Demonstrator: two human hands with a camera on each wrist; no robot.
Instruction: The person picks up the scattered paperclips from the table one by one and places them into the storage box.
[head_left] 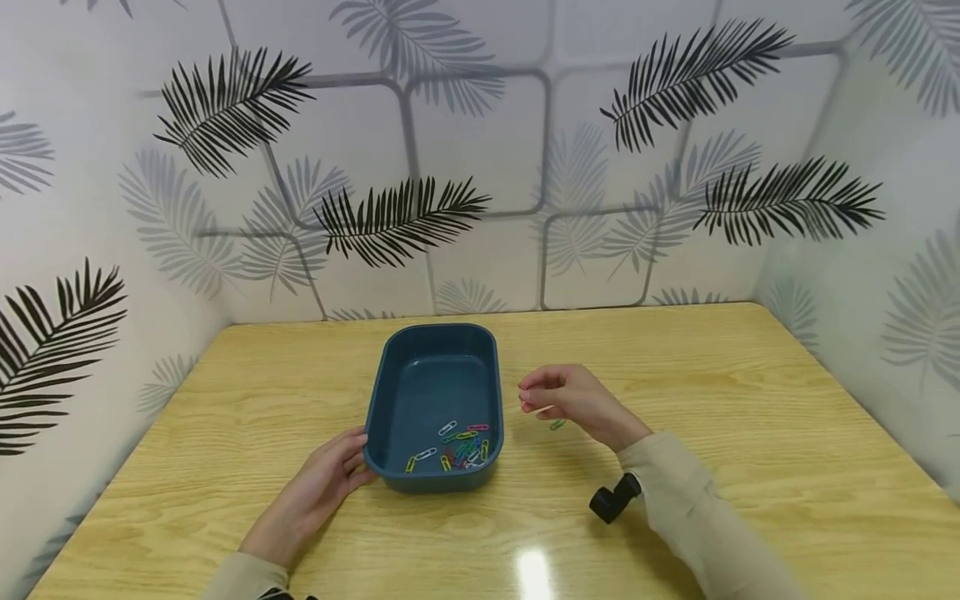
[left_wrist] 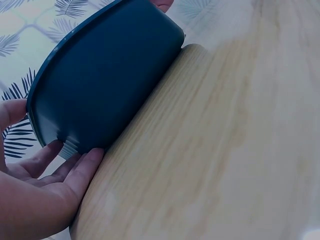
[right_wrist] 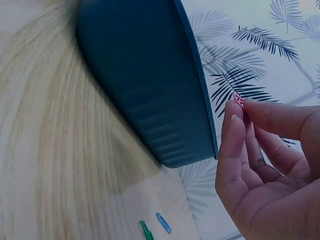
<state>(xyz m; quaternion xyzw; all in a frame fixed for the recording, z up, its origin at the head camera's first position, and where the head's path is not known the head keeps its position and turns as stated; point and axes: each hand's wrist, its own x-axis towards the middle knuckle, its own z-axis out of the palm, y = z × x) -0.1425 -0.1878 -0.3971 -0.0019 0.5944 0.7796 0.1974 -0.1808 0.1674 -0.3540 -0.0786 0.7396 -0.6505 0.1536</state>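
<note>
A dark blue plastic bin (head_left: 435, 482) stands on the table, with several coloured paper clips (head_left: 467, 435) lying in its near end. At the bin's near left corner, my left hand (head_left: 322, 487) rests its fingertips against the outer wall; the left wrist view shows the fingers (left_wrist: 82, 172) touching the side low down and near the rim. To the right of the bin, above the table, my right hand (head_left: 573, 400) pinches a pink-red paper clip (right_wrist: 239, 100) between thumb and fingertips. Below that hand lie a green paper clip (head_left: 557, 424) and a blue paper clip (right_wrist: 163, 223).
The wooden table (head_left: 675, 358) meets a wall with leaf-patterned covering (head_left: 480, 167) at the back and sides. A black wrist camera (head_left: 615, 498) hangs from the right sleeve. Light glares on the table's front.
</note>
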